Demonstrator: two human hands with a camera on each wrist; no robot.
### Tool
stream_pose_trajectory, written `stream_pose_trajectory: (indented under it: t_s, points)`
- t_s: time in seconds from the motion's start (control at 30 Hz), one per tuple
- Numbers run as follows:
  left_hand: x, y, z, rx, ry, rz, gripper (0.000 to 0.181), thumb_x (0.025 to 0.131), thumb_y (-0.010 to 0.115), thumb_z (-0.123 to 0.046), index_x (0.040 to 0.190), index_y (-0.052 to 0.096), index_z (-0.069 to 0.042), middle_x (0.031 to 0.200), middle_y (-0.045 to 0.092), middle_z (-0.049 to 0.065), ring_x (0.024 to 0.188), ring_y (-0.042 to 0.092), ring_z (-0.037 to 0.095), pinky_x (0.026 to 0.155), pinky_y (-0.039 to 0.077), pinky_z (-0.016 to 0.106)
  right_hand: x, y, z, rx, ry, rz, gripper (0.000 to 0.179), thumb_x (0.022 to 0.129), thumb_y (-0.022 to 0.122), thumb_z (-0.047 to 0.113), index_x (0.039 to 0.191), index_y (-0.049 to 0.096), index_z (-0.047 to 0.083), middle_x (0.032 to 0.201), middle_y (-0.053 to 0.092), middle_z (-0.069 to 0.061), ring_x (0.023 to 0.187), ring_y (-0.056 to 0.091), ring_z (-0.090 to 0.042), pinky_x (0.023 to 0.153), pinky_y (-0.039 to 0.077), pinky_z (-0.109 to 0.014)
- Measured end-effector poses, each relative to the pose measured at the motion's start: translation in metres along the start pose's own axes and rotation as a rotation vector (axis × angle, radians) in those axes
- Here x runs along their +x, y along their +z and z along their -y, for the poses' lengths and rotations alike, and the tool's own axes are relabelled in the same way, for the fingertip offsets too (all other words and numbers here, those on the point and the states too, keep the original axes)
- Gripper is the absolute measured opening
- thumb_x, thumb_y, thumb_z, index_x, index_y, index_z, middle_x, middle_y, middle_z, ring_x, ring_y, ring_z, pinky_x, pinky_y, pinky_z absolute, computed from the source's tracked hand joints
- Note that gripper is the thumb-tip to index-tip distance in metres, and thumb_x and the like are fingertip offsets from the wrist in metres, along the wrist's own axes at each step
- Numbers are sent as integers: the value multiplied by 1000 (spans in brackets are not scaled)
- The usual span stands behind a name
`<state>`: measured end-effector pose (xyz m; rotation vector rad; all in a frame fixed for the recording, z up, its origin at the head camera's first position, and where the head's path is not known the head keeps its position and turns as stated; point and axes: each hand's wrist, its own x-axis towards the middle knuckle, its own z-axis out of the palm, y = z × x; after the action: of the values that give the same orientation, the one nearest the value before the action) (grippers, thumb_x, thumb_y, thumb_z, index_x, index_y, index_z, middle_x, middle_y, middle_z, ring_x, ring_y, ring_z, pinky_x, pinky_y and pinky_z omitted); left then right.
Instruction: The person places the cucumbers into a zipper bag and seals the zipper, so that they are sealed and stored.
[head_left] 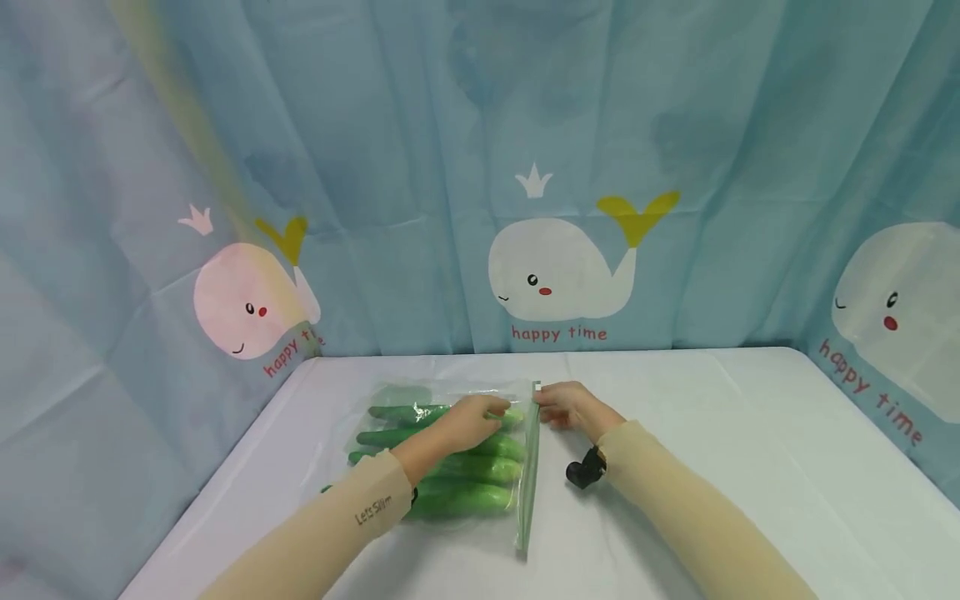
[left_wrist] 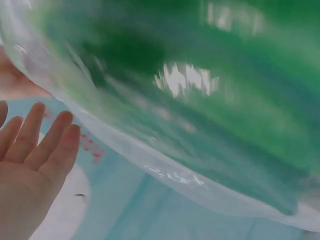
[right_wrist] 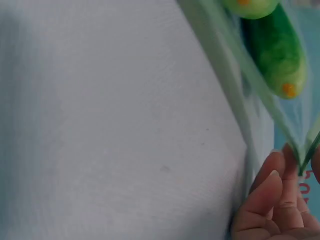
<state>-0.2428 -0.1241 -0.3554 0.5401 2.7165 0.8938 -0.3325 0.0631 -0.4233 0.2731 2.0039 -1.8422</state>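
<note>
A clear zip bag (head_left: 360, 450) lies flat, with several green cucumbers (head_left: 472, 496) side by side inside. Its green zip strip (head_left: 528, 500) runs along the right edge, with a small white slider (head_left: 537, 387) at the far end. My right hand (head_left: 570, 406) pinches the far corner of the strip. In the right wrist view the strip narrows to a point at the fingers of that hand (right_wrist: 275, 200). My left hand (head_left: 468, 423) is over the bag near the strip, fingers loosely extended; the left wrist view shows them (left_wrist: 37, 155) spread beside the plastic.
The bag lies on a white-covered table (head_left: 675, 417). Blue curtains (head_left: 420, 250) with whale prints hang behind the table and at both sides. A black wrist device (head_left: 587, 468) sits at the right cuff.
</note>
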Motion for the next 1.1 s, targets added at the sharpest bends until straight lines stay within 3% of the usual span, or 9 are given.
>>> stream_pose_trajectory:
  t_s: [0.2, 0.37, 0.5, 0.6, 0.73, 0.97, 1.1]
  points:
    - [43, -2, 10, 56, -30, -114, 39, 98, 55, -5, 136, 54, -1, 136, 55, 17, 126, 50, 35, 100, 45, 49, 3, 3, -5, 25, -40, -36, 41, 89, 66, 0, 128, 55, 0, 74, 61, -2, 57, 54, -11, 51, 44, -23]
    - [75, 1, 13, 125, -23, -85, 40, 99, 56, -13, 139, 54, -7, 142, 51, 12, 132, 45, 32, 107, 39, 47, 0, 3, -5, -33, -89, -40, 38, 88, 68, 4, 125, 59, 2, 83, 66, -3, 69, 60, -15, 60, 46, -28]
    - [93, 1, 20, 121, -20, -69, 32, 100, 54, -16, 130, 61, -7, 133, 58, 12, 127, 50, 30, 104, 42, 45, 1, 2, -3, -73, -124, -6, 36, 91, 67, 14, 125, 60, 2, 98, 69, -5, 81, 65, -18, 72, 48, -34]
    - [101, -1, 26, 73, -2, -101, 21, 99, 56, -15, 114, 68, -6, 116, 65, 10, 112, 58, 28, 95, 48, 44, 2, 2, -1, -80, -149, 8, 33, 94, 65, 21, 121, 63, 2, 105, 69, -6, 86, 65, -20, 75, 49, -36]
    - [106, -2, 31, 12, 23, -122, 15, 98, 58, -16, 97, 68, -5, 102, 66, 6, 100, 60, 24, 87, 50, 41, 3, 5, 1, -86, -176, -3, 28, 95, 64, 22, 114, 66, 2, 103, 67, -5, 84, 61, -18, 69, 49, -32]
    - [113, 1, 33, -49, -2, -131, 17, 97, 59, -16, 91, 68, -3, 90, 64, 5, 78, 52, 17, 71, 48, 33, 3, 10, 1, -108, -188, -55, 21, 95, 64, 20, 106, 68, 3, 101, 66, -5, 83, 60, -18, 62, 48, -29]
    - [116, 1, 34, -67, -31, -144, 18, 98, 58, -16, 92, 67, -2, 89, 63, 5, 74, 48, 15, 67, 45, 30, -3, 14, -1, -127, -190, -68, 16, 95, 63, 17, 98, 67, 3, 93, 66, -5, 77, 59, -17, 59, 48, -28]
